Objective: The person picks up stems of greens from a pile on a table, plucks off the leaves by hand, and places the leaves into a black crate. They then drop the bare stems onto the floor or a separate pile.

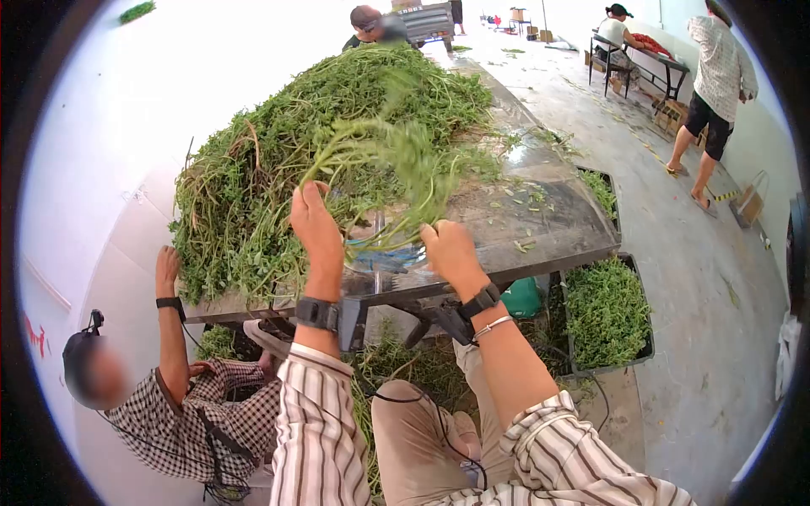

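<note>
My left hand [316, 223] is closed around the lower ends of a few leafy green stems [359, 143], held up over the near edge of the table. The stems arch to the right, and their leafy ends are smeared by motion. To the right, my right hand [453, 253] is pinched at the lower end of the same loop of greens, thumb and finger together. Behind both hands a large heap of leafy green stems [337, 93] covers the left and far part of the metal table [548, 211]. Blue strips [392, 257] lie between my hands.
A black crate of greens [607, 312] stands at the table's right, another crate [597, 190] behind it. A co-worker in a checked shirt [186, 430] sits at left, one hand on the heap. More people are beyond. Loose stems [396, 363] lie beneath the table.
</note>
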Action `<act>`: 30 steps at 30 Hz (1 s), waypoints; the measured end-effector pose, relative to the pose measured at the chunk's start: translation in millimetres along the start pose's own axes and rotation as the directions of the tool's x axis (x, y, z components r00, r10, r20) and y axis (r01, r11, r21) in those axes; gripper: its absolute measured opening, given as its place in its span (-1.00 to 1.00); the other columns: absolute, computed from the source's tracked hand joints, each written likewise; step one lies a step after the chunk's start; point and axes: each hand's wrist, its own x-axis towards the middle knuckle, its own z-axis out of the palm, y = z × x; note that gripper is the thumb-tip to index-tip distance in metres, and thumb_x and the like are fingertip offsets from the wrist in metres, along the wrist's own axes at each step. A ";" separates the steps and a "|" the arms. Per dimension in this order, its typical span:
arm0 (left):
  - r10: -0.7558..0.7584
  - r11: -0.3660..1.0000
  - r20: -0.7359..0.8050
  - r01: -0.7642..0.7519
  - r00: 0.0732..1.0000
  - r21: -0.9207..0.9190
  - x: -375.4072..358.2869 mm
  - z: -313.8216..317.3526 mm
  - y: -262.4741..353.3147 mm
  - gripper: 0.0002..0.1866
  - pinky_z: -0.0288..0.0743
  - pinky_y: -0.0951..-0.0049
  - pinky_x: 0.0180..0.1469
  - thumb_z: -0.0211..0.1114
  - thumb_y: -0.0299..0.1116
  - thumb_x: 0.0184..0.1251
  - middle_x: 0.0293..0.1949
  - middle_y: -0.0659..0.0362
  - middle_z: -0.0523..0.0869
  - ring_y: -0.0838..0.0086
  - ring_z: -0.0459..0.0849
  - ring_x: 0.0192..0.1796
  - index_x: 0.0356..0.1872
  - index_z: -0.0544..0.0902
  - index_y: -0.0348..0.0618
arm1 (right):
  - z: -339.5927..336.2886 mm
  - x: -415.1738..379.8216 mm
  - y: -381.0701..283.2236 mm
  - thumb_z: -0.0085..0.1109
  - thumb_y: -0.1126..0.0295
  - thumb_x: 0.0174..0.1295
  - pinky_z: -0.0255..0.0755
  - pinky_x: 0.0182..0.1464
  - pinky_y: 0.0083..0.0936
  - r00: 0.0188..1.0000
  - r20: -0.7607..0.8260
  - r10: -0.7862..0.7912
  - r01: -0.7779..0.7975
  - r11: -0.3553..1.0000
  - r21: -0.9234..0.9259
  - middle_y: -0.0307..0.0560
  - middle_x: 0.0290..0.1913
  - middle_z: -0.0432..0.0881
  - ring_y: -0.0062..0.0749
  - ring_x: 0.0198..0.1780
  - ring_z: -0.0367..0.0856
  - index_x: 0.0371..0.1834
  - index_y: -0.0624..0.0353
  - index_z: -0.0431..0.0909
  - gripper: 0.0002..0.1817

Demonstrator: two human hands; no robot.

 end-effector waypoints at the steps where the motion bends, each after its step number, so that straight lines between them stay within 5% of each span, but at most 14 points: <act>1: 0.014 1.000 -0.029 -0.014 0.999 -0.017 -4.2 0.1 -6.9 -0.68 0.06 0.52 -0.44 -0.07 -0.21 0.48 -0.54 0.36 0.30 0.65 0.17 -0.49 -0.40 0.50 -0.19 | -2.9 -1.8 -0.9 0.07 0.26 0.21 0.42 -0.37 -0.12 0.982 -0.131 -0.134 0.104 0.971 -0.214 0.21 -0.52 0.54 0.07 -0.47 0.56 -0.52 0.34 0.44 -0.68; 2: 0.027 0.999 -0.061 -0.029 0.998 -0.032 -6.0 -1.2 -13.7 -0.69 0.08 0.54 -0.42 -0.07 -0.22 0.48 -0.51 0.36 0.33 0.66 0.18 -0.47 -0.39 0.50 -0.19 | -5.2 -2.5 -2.5 0.08 0.22 0.20 0.37 -0.35 -0.08 0.930 -0.224 -0.290 0.173 0.887 -0.429 0.22 -0.51 0.54 0.14 -0.45 0.53 -0.55 0.31 0.44 -0.66; 6: 0.131 0.989 -0.099 -0.138 0.986 -0.060 8.0 -14.2 -11.0 -0.69 0.10 0.57 -0.39 -0.07 -0.23 0.50 -0.48 0.36 0.36 0.67 0.19 -0.45 -0.40 0.49 -0.17 | -21.2 -3.0 -24.1 0.07 0.22 0.19 0.37 -0.40 -0.15 0.933 -0.274 -0.235 0.171 0.957 -0.236 0.13 -0.59 0.51 0.00 -0.49 0.55 -0.54 0.28 0.46 -0.68; 9: 0.142 0.988 -0.133 -0.149 0.981 -0.046 14.1 -16.9 4.9 -0.68 0.09 0.57 -0.41 -0.06 -0.21 0.50 -0.50 0.37 0.34 0.67 0.19 -0.46 -0.42 0.48 -0.17 | -12.5 -10.1 -33.9 0.05 0.25 0.22 0.32 -0.54 -0.44 0.996 0.005 -0.094 0.087 0.931 0.354 -0.17 -0.71 0.45 -0.50 -0.61 0.46 -0.57 0.27 0.47 -0.68; 10: 0.111 0.993 -0.120 -0.114 0.987 -0.022 15.5 -17.8 9.0 -0.67 0.09 0.56 -0.42 -0.05 -0.21 0.50 -0.51 0.38 0.33 0.67 0.19 -0.47 -0.43 0.48 -0.17 | -7.4 -13.6 -40.4 0.05 0.25 0.22 0.32 -0.54 -0.44 0.995 0.005 -0.097 0.089 0.931 0.355 -0.17 -0.71 0.45 -0.50 -0.61 0.46 -0.57 0.27 0.47 -0.68; 12: 0.094 0.993 -0.124 -0.102 0.988 -0.058 13.5 -13.0 15.6 -0.67 0.07 0.56 -0.43 -0.05 -0.20 0.50 -0.53 0.38 0.31 0.68 0.18 -0.48 -0.44 0.48 -0.18 | 2.6 -19.4 -49.6 0.02 0.35 0.22 0.16 -0.69 -0.63 0.938 0.345 -0.040 -0.175 0.803 0.570 -0.27 -0.69 0.44 -0.62 -0.72 0.33 -0.57 0.24 0.51 -0.75; 17: 0.092 0.990 -0.089 -0.101 0.992 -0.100 6.9 -15.4 20.6 -0.68 0.03 0.58 -0.46 -0.03 -0.21 0.49 -0.56 0.39 0.29 0.70 0.17 -0.50 -0.42 0.49 -0.18 | 21.1 -15.9 -38.6 0.01 0.34 0.26 0.28 -0.58 -0.62 0.889 0.456 -0.038 -0.295 0.715 0.635 -0.19 -0.51 0.52 -0.55 -0.65 0.40 -0.18 0.24 0.45 -0.81; 20: 0.024 0.996 -0.055 -0.028 0.998 -0.082 0.2 -20.9 18.1 -0.69 0.03 0.59 -0.47 -0.05 -0.23 0.49 -0.57 0.39 0.29 0.72 0.17 -0.51 -0.42 0.49 -0.18 | 28.0 -15.1 -37.6 0.05 0.27 0.30 0.36 -0.40 -0.59 0.919 0.376 -0.118 -0.291 0.440 0.849 -0.12 -0.29 0.54 -0.50 -0.46 0.48 0.06 0.23 0.35 -0.64; 22: 0.033 0.998 -0.042 -0.035 0.999 -0.045 -3.1 -21.9 10.2 -0.70 0.04 0.58 -0.47 -0.06 -0.24 0.49 -0.57 0.38 0.29 0.71 0.17 -0.51 -0.41 0.49 -0.19 | 31.2 -19.3 -41.8 0.02 0.20 0.35 0.38 -0.28 -0.55 0.951 0.227 -0.209 -0.211 0.096 0.973 -0.11 -0.16 0.49 -0.48 -0.32 0.47 0.14 0.24 0.33 -0.59; 23: 0.028 0.999 -0.035 -0.030 0.999 -0.041 -6.1 -20.7 5.4 -0.70 0.05 0.57 -0.48 -0.05 -0.24 0.48 -0.57 0.38 0.29 0.70 0.17 -0.52 -0.41 0.49 -0.19 | 32.8 -17.6 -38.7 0.02 0.20 0.35 0.38 -0.28 -0.55 0.951 0.226 -0.209 -0.211 0.094 0.973 -0.11 -0.16 0.49 -0.48 -0.32 0.47 0.14 0.24 0.33 -0.59; 25: -0.007 0.999 -0.011 0.007 1.000 -0.043 -14.7 -19.6 -0.4 -0.71 0.08 0.55 -0.47 -0.05 -0.26 0.47 -0.57 0.36 0.31 0.68 0.18 -0.52 -0.40 0.49 -0.19 | 34.9 -13.7 -28.7 0.09 0.26 0.31 0.39 -0.50 -0.63 0.787 -0.174 -0.592 0.582 0.618 0.529 -0.16 -0.35 0.55 -0.55 -0.55 0.48 0.15 0.17 0.37 -0.61; 26: -0.008 0.999 -0.011 0.008 1.000 -0.044 -20.1 -18.6 -0.8 -0.71 0.08 0.55 -0.47 -0.05 -0.26 0.47 -0.57 0.36 0.31 0.68 0.18 -0.52 -0.40 0.49 -0.19 | 27.8 -19.5 -43.4 0.09 0.26 0.31 0.39 -0.50 -0.63 0.787 -0.173 -0.592 0.582 0.619 0.528 -0.16 -0.35 0.55 -0.55 -0.55 0.48 0.15 0.17 0.37 -0.61; 28: 0.037 0.999 0.055 -0.039 0.998 0.031 -28.9 -17.1 -1.2 -0.72 0.08 0.55 -0.47 -0.05 -0.26 0.47 -0.55 0.36 0.32 0.68 0.18 -0.51 -0.40 0.49 -0.19 | 15.8 -27.9 -72.0 0.10 0.13 0.30 0.36 -0.52 -0.63 0.934 0.148 -0.324 0.016 0.453 0.891 -0.22 -0.46 0.53 -0.59 -0.57 0.46 -0.11 0.20 0.51 -0.66; 30: 0.043 0.999 0.067 -0.042 0.997 -0.016 -35.1 -14.9 -8.9 -0.71 0.10 0.55 -0.46 -0.05 -0.25 0.47 -0.56 0.35 0.33 0.67 0.21 -0.51 -0.40 0.49 -0.20 | 18.3 -22.0 -75.9 0.08 0.05 0.30 0.32 -0.57 -0.63 0.932 0.235 -0.277 -0.102 0.421 0.901 -0.26 -0.54 0.49 -0.61 -0.60 0.44 -0.34 0.21 0.54 -0.61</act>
